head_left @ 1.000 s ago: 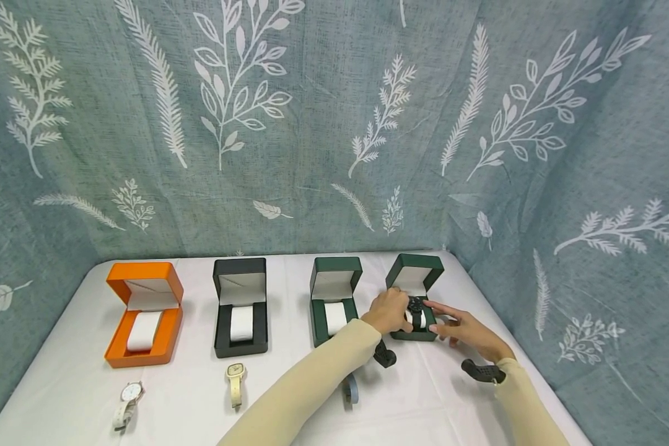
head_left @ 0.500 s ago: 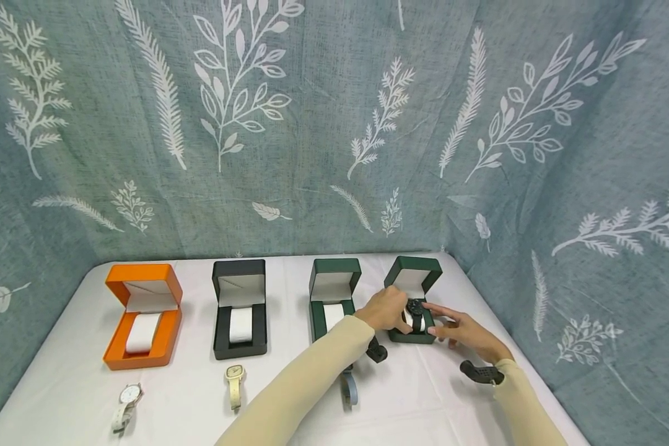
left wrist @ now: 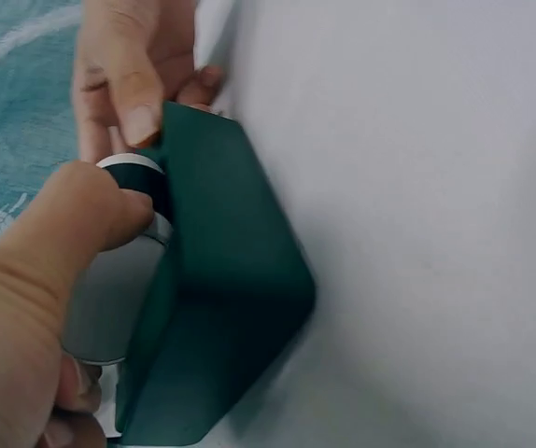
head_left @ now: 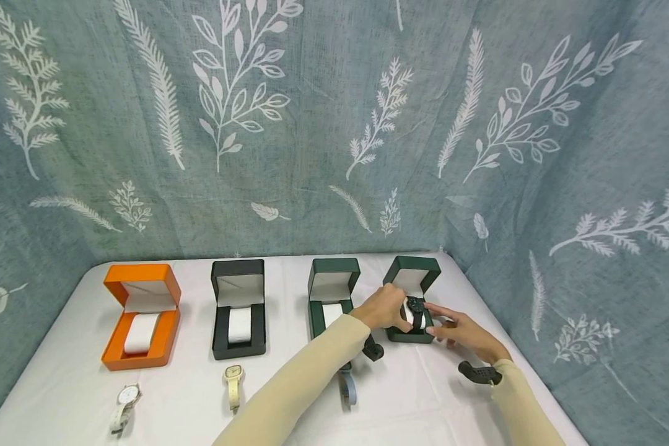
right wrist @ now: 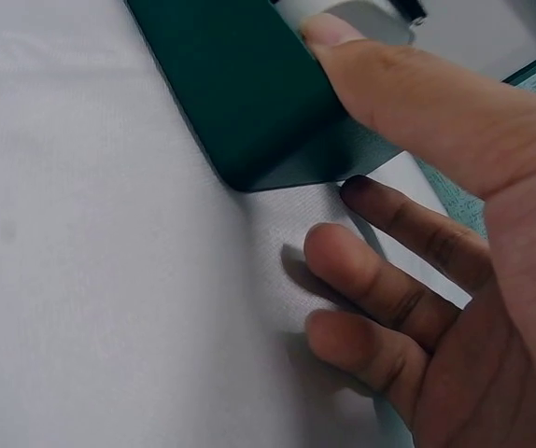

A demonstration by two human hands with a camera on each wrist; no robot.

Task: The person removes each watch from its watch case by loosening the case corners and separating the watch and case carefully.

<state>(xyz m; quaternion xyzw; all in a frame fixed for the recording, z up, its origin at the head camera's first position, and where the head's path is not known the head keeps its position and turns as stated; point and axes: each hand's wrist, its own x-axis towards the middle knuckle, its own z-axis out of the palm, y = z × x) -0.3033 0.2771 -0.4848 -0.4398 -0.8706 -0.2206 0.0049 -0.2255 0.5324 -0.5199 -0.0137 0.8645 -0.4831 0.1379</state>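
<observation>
A black watch (head_left: 416, 307) wraps a white cushion that sits in the rightmost green watch box (head_left: 412, 338). From the left, my left hand (head_left: 383, 308) grips the cushion. In the left wrist view its thumb (left wrist: 123, 210) lies on the black strap (left wrist: 142, 179), while the other fingers curl below at the cushion's far end. My right hand (head_left: 465, 331) is at the box's right side, index finger reaching to the watch. In the right wrist view, its thumb (right wrist: 343, 42) touches the box rim beside the cushion (right wrist: 366, 17); three fingers hang loosely apart under it.
Open boxes with white cushions stand leftward: another green box (head_left: 316, 319), a black box (head_left: 257, 331) and an orange box (head_left: 170, 337). In front lie a white-strapped watch (head_left: 127, 399), a cream watch (head_left: 233, 384) and a blue-grey strap (head_left: 348, 389), partly behind my left sleeve (head_left: 306, 378).
Both hands stay at the right green box with the watch in it. The whole view shifts slightly, and my left forearm draws a little to the left.
</observation>
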